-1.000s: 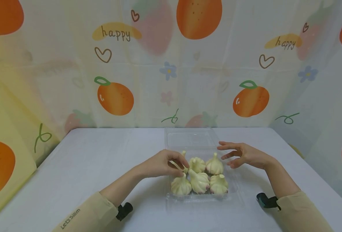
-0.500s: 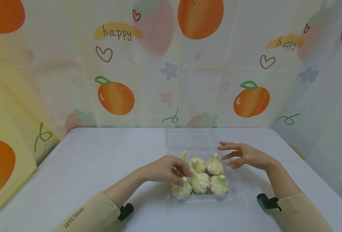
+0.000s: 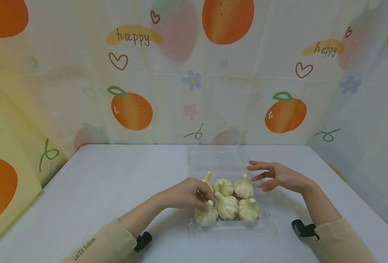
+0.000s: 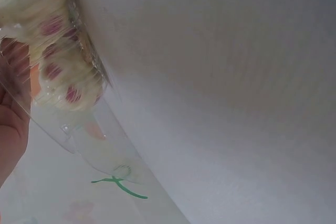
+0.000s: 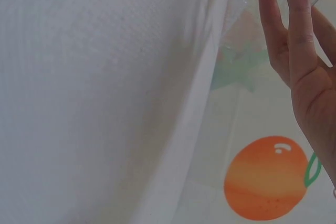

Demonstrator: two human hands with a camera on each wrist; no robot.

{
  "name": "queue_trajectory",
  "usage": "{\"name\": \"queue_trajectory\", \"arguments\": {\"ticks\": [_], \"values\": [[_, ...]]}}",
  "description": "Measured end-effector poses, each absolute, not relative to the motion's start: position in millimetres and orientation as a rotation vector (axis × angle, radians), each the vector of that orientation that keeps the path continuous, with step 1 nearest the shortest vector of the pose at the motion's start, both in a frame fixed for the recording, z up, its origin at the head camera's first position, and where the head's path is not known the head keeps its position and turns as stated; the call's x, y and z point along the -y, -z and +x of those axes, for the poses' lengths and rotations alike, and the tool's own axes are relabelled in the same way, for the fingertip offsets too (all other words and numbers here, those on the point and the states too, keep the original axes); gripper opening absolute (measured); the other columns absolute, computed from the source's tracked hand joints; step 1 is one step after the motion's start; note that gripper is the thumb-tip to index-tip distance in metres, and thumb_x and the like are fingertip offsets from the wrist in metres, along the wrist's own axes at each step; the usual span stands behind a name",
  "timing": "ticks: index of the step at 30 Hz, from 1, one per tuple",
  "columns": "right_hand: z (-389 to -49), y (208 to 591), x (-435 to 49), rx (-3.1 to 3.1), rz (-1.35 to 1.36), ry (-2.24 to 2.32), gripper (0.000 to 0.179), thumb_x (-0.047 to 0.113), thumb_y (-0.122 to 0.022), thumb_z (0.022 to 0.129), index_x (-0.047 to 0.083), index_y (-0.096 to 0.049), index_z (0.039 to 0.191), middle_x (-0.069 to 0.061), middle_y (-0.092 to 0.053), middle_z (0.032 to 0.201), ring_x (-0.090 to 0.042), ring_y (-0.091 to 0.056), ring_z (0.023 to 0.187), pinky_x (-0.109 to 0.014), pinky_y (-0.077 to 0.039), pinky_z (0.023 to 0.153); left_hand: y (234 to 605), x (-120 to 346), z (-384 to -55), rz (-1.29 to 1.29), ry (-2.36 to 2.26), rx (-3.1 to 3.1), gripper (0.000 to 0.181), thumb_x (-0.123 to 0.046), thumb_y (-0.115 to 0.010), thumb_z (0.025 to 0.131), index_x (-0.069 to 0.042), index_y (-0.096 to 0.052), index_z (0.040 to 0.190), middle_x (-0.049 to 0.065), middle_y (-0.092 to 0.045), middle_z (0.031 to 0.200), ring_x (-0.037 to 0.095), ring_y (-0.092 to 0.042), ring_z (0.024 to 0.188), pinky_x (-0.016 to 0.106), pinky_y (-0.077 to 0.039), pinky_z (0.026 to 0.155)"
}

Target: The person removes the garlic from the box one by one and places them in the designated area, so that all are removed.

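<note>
Several pale garlic bulbs sit in two rows inside a clear plastic clamshell box [image 3: 225, 223] in the head view. My left hand [image 3: 189, 193] reaches over the box's left side, thumb and curled fingers around the top of the front-left garlic bulb [image 3: 207, 215]. Behind that hand, the back-left bulb [image 3: 208, 178] is partly hidden. Through the clear wall, the left wrist view shows bulbs with purple marks [image 4: 72, 74]. To the right of the box hovers my right hand [image 3: 276, 176], holding nothing, its fingers spread near the back-right bulb [image 3: 244, 187].
The box's clear lid [image 3: 218, 157] lies folded back toward the far edge of the white table [image 3: 131, 168]. A fruit-patterned curtain [image 3: 220, 91] hangs behind the table. Black wrist cameras [image 3: 143, 241] are worn at the sleeve cuffs.
My left hand has come down slightly toward the front of the box, from between the left bulbs onto the front-left garlic bulb, uncovering more of the back-left one. The right hand has stayed in place.
</note>
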State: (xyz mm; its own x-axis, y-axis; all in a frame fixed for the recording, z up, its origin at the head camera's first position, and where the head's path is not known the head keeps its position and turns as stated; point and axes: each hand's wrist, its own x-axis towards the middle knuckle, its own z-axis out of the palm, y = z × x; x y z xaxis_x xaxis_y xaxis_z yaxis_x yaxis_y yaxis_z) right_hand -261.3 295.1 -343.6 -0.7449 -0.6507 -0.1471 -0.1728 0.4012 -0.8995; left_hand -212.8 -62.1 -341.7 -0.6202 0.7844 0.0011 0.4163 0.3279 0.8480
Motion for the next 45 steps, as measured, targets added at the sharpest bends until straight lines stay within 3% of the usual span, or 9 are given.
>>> {"name": "queue_trajectory", "arguments": {"ticks": [7,16,33,41,45], "values": [[-261.4,343.5,-294.6,-2.191,-0.700,1.306,0.071,0.008,-0.068,0.087,-0.001,-0.036,0.150,-0.020,-0.004,0.167,-0.043,-0.051,0.132,-0.038,-0.058,0.090,342.0,62.2,-214.1,1.109,-1.182,-2.157,0.018,-0.005,-0.075,0.083,-0.003,-0.075,0.102,0.013,-0.074,0.114,0.004,-0.069,0.100,0.014,-0.054,0.086],[-260.5,343.2,-294.6,-2.185,-0.711,1.308,0.070,0.007,-0.067,0.087,-0.002,-0.036,0.149,-0.022,-0.003,0.166,-0.041,-0.052,0.131,-0.037,-0.058,0.090,339.4,62.4,-214.8,1.160,-1.112,-2.228,0.018,-0.009,-0.074,0.085,-0.009,-0.075,0.103,0.004,-0.076,0.109,-0.004,-0.066,0.090,0.015,-0.054,0.078],[-259.0,342.6,-293.4,-2.187,-0.707,1.320,0.070,0.007,-0.068,0.086,-0.002,-0.037,0.149,-0.023,-0.004,0.166,-0.044,-0.051,0.132,-0.037,-0.058,0.090,322.0,68.8,-211.0,1.070,-1.279,-2.303,0.014,-0.017,-0.073,0.088,-0.019,-0.074,0.102,-0.001,-0.074,0.111,0.011,-0.068,0.109,0.022,-0.056,0.081],[-260.2,344.1,-294.3,-2.181,-0.719,1.321,0.070,0.007,-0.068,0.087,-0.002,-0.037,0.149,-0.023,-0.003,0.166,-0.044,-0.051,0.132,-0.037,-0.058,0.091,315.3,76.0,-211.4,1.077,-1.360,-2.323,0.016,-0.019,-0.072,0.089,-0.020,-0.073,0.105,0.001,-0.074,0.102,0.011,-0.063,0.088,0.023,-0.054,0.077],[-260.0,344.4,-295.0,-2.180,-0.723,1.321,0.070,0.006,-0.067,0.087,-0.002,-0.036,0.149,-0.023,-0.003,0.166,-0.044,-0.051,0.132,-0.037,-0.058,0.091,312.0,80.7,-212.6,1.100,-1.403,-2.328,0.017,-0.019,-0.072,0.090,-0.017,-0.073,0.107,0.004,-0.075,0.103,0.013,-0.062,0.090,0.024,-0.055,0.079]]}}
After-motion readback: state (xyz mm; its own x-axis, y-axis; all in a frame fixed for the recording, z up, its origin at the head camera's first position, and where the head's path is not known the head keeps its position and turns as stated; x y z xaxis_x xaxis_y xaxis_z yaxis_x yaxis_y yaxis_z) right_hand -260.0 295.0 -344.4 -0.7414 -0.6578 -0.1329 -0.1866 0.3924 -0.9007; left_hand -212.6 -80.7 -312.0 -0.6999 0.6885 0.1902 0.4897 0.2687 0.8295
